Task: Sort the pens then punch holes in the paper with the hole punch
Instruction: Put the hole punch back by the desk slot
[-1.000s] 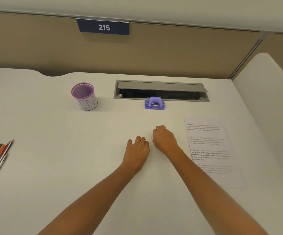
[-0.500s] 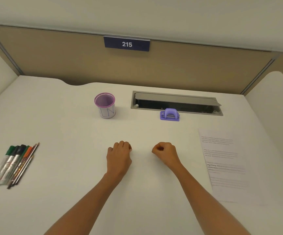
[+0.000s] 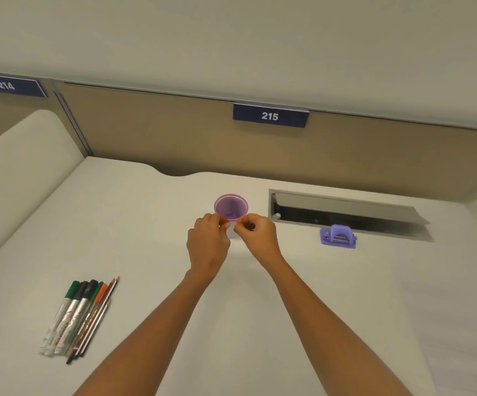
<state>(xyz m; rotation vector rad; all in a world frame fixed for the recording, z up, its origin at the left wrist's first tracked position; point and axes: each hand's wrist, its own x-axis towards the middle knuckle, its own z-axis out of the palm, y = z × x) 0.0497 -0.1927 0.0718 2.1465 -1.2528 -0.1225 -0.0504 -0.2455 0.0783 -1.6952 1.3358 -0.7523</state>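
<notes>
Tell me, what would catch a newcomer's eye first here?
The left hand and right hand flank a purple mesh pen cup toward the back of the white desk, fingers curled; a grip is unclear. Markers and pencils lie in a row at front left, and a purple hole punch sits at right by the open cable tray.

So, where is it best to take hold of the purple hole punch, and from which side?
Probably the raised arched handle of the hole punch, taken from above and the near side: it sits flat on the desk, the arch stands clear of the base, and the open cable slot lies close behind.
</notes>
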